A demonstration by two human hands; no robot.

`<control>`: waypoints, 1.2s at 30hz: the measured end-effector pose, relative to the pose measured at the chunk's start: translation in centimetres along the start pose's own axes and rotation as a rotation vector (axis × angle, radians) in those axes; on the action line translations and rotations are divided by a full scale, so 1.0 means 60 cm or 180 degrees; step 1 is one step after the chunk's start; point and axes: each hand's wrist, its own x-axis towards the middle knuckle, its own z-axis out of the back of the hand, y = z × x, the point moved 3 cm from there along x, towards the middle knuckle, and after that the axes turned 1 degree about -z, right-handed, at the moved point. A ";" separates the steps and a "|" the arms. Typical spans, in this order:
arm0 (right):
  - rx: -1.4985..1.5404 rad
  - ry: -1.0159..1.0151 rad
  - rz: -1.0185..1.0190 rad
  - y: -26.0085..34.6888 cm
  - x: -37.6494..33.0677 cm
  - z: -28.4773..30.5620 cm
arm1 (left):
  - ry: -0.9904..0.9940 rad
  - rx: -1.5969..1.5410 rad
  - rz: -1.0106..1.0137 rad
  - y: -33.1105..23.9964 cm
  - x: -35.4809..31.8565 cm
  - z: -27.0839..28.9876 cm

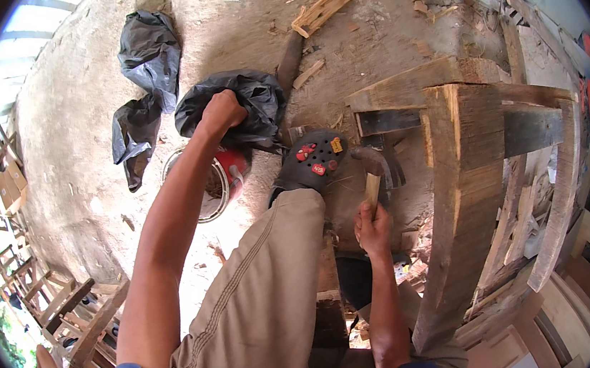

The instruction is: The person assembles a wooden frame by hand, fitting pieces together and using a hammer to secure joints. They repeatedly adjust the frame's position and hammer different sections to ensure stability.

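Note:
My left hand (221,113) is closed, its curled fingers sunk in the folds of a crumpled black plastic bag (259,96). That bag lies over the far edge of a red bucket (237,167) with a pale rim. In my right hand (373,227) is a claw hammer (373,189), gripped by its wooden handle with the head pointing away from me. The hammer head hangs just right of my dark clog (316,154), which has small red and yellow charms. Fingertips of the left hand are hidden by the bag.
A second black plastic bag (149,52) lies farther left on the dusty floor. To my right stands a rough wooden frame (466,159), close beside my right arm. Wood scraps (322,10) litter the far floor. Stacked wooden pieces (84,328) stand at the lower left.

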 end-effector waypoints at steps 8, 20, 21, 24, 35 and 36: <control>0.0070 0.0066 -0.0070 -0.006 -0.002 -0.008 | -0.0128 -0.0404 0.0052 0.017 -0.020 0.041; 0.0050 -0.0015 -0.0101 0.008 -0.001 -0.015 | -0.0623 -0.2057 -0.0231 -0.002 -0.113 0.190; 0.0030 -0.0061 -0.0118 0.008 -0.002 -0.014 | -0.0453 -0.2471 -0.0299 -0.020 -0.124 0.201; 0.0077 -0.0044 -0.0030 -0.014 -0.003 -0.005 | 0.0030 -0.3470 -0.0407 -0.067 -0.153 0.199; 0.0171 -0.0288 -0.0273 0.039 -0.017 0.021 | 0.0430 -0.3019 -0.1199 -0.289 -0.130 -0.039; 0.0125 -0.0344 -0.0270 0.045 -0.019 0.022 | 0.0687 -0.2986 -0.1046 -0.308 -0.132 -0.041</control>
